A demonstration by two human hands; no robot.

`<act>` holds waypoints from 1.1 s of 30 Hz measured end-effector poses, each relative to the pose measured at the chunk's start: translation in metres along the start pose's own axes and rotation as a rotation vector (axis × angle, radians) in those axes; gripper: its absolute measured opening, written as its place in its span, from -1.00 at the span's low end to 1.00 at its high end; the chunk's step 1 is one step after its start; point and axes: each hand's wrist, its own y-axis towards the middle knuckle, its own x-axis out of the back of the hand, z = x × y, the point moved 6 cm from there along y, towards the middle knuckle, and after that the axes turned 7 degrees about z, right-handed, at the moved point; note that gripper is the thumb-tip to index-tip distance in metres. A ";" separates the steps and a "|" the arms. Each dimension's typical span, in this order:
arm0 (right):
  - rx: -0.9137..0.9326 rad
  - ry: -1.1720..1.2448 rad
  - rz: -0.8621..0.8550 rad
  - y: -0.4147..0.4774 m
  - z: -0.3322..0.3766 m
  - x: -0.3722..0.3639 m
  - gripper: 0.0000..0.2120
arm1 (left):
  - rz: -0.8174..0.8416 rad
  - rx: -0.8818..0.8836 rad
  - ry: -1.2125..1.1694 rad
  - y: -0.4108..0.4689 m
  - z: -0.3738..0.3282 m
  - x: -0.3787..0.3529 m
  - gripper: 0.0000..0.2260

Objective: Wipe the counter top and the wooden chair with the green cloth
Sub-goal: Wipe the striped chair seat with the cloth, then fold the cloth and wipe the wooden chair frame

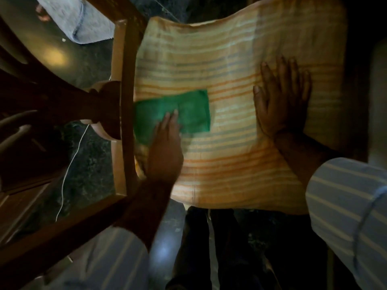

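The green cloth (186,110) lies folded flat on the left part of an orange-striped seat cushion (226,65) of the wooden chair (123,80). My left hand (165,147) presses down on the cloth's near edge, fingers together and pointing away from me. My right hand (281,97) rests flat on the cushion to the right, fingers spread, holding nothing. The chair's wooden armrest frame runs along the cushion's left side. No counter top can be made out in this dim view.
A dark patterned floor (92,155) lies under the chair, with a thin white cord (71,164) trailing across it. A grey fabric item (77,21) sits at the top left. Dark curved furniture parts (31,97) stand to the left. My legs are below the cushion.
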 end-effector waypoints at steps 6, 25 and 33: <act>0.002 -0.005 0.013 0.000 0.001 0.001 -0.47 | 0.117 -0.221 0.050 -0.105 -0.034 -0.044 -0.62; 0.246 0.346 0.804 -0.104 0.104 0.037 -0.25 | 0.098 0.578 -0.223 -0.067 0.012 0.025 -0.36; 0.104 0.412 1.134 -0.068 0.104 0.038 -0.38 | 0.170 0.613 -0.481 -0.063 0.008 0.046 -0.68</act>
